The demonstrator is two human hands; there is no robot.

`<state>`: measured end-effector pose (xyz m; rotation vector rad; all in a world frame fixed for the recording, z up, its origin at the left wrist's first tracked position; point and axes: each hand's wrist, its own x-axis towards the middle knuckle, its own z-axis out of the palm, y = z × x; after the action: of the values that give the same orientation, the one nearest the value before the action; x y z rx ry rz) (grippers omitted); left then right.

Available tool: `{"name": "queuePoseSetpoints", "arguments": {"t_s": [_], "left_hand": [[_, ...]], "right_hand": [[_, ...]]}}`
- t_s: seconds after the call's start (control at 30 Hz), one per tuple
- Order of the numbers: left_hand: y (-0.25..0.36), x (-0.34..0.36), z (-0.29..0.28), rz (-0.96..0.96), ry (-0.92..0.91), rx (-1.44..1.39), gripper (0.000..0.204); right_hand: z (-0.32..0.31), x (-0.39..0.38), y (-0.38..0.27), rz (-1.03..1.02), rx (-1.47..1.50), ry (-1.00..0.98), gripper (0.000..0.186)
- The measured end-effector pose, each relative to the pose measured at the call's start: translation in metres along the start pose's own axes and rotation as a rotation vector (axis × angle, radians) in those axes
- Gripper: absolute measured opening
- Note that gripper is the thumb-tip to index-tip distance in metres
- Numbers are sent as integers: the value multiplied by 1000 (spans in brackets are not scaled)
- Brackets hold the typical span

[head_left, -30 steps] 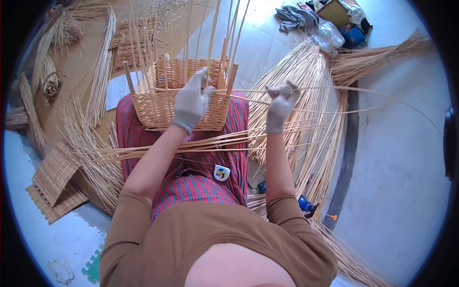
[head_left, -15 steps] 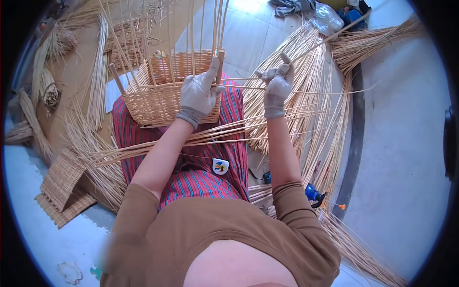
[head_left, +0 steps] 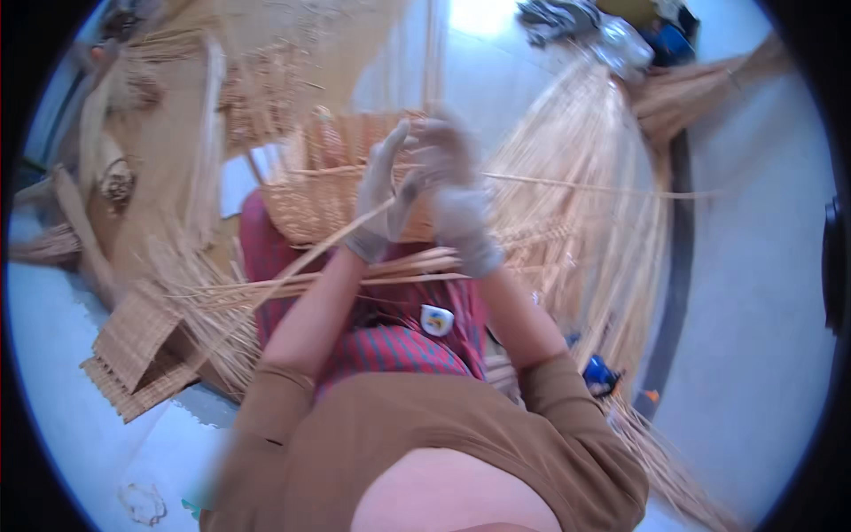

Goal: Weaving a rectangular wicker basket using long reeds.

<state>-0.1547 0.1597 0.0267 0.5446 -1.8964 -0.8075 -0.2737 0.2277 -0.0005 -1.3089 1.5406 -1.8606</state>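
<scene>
A woven wicker basket [head_left: 306,204] with tall upright stakes rests on my lap, on red striped cloth [head_left: 381,344]. My gloved left hand [head_left: 379,191] is at its front, near the right corner, with fingers raised and blurred. A pale strand [head_left: 328,238] slants down and left from it. My gloved right hand [head_left: 448,191] has come close beside the left at that corner, fingers smeared by motion; what it holds cannot be made out. Loose rods [head_left: 399,270] lie across my lap below the basket. A small white object [head_left: 436,321] lies on the cloth.
Long reed bundles [head_left: 576,160] spread on the floor at right, others [head_left: 120,182] at left. Woven mats [head_left: 133,355] lie at lower left. A blue tool [head_left: 601,377] is by my right elbow. Cloth [head_left: 554,19] and plastic bags [head_left: 625,49] are piled at the back right.
My right hand has swung left to meet my left hand at the basket's corner. A strand that stretched out to the right now slants down-left. The view has shifted slightly.
</scene>
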Motion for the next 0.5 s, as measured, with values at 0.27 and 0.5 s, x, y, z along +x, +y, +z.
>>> {"name": "queuePoseSetpoints", "arguments": {"t_s": [0.27, 0.5], "left_hand": [[-70, -32, -26, -606, 140, -811, 21], [24, 104, 53, -180, -341, 102, 71]], "right_hand": [[-36, 31, -9, 208, -832, -254, 51], [-7, 10, 48, 166, -1143, 173, 37]]}}
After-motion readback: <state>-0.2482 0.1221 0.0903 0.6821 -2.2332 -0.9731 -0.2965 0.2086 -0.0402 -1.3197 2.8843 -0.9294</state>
